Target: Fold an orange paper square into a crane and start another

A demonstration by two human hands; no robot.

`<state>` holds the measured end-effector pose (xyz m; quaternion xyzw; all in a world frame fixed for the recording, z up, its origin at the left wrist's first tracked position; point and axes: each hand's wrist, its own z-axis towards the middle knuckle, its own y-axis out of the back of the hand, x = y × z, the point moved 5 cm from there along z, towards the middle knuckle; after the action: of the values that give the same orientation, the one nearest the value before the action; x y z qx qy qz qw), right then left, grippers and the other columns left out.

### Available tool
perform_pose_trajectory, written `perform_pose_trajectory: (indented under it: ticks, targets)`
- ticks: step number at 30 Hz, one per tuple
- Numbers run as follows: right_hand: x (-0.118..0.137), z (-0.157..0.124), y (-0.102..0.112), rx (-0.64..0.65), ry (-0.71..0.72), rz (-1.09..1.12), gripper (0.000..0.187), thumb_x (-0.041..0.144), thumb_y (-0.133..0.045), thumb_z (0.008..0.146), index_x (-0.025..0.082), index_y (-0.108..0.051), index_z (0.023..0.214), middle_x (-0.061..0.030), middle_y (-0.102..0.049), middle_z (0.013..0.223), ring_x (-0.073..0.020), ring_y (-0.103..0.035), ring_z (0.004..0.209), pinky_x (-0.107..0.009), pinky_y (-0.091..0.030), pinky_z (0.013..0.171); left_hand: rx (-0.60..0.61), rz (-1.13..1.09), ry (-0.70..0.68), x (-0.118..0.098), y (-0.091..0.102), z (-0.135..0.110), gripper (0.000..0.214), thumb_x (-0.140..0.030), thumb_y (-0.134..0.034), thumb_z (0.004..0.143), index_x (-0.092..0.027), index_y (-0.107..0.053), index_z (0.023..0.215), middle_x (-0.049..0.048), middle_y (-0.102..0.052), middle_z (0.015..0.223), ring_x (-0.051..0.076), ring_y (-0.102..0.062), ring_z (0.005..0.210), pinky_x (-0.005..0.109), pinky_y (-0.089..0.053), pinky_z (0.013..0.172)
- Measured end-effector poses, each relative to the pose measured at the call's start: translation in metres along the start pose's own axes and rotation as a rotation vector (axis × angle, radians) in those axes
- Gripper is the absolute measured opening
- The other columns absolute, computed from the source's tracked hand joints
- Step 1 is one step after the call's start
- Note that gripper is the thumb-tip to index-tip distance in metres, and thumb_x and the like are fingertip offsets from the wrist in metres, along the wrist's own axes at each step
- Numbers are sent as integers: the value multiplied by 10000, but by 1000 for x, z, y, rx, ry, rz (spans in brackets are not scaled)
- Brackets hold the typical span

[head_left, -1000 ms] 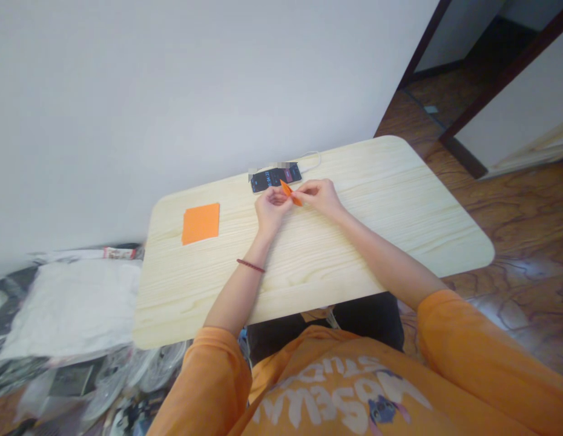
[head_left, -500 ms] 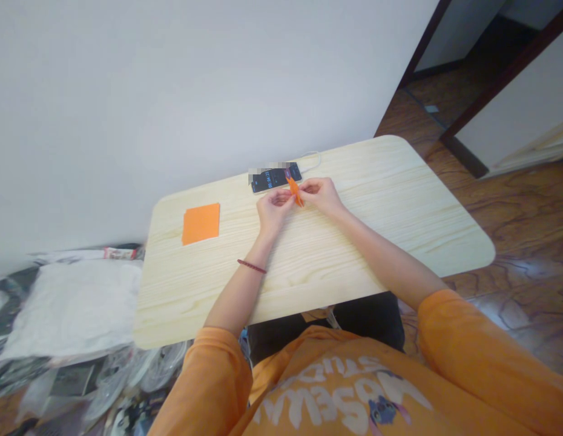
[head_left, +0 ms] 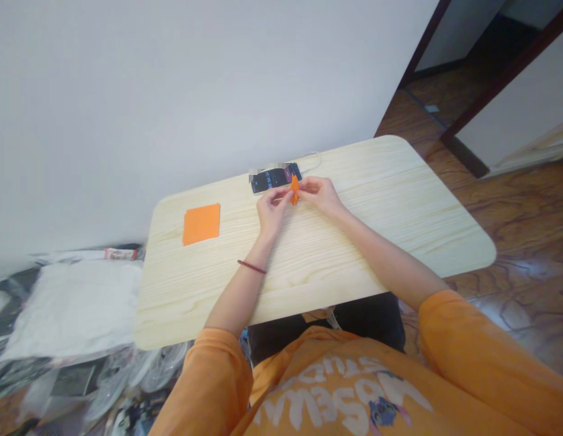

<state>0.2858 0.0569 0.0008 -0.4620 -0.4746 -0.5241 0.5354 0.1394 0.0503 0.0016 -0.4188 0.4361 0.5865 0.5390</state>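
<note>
A small piece of folded orange paper [head_left: 294, 190] is pinched between my two hands, in front of the phone. My left hand [head_left: 273, 209] grips its left side with thumb and fingers. From the other side, my right hand [head_left: 321, 193] is closed on its right edge. The paper is narrow and pointed at the top, and my fingertips cover part of it. Behind it lies a phone [head_left: 269, 180] with a lit timer on its dark screen. To the left, a stack of square orange paper [head_left: 201, 224] rests flat on the table.
The pale wooden table [head_left: 336, 266] stands against a white wall. A white cable [head_left: 314, 156] runs from the phone's right end. Left of the table sit a white bag [head_left: 77, 309] and plastic-wrapped items. A doorway opens at the far right.
The folded orange paper has turned from a slant to nearly upright between my fingers. Both hands stay in almost the same place.
</note>
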Motion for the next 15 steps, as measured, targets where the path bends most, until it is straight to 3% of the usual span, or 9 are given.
perform_pose_trajectory:
  ticks: [15]
  targets:
    - [4, -3, 0, 18, -47, 11, 359, 328, -849, 457, 153, -639, 690, -17, -665, 673, -136, -625, 636, -298, -535, 713, -15, -104, 152, 4, 1, 1, 250, -340, -784, 619, -151, -676, 741, 48, -713, 726, 145, -673, 647, 275, -561, 633]
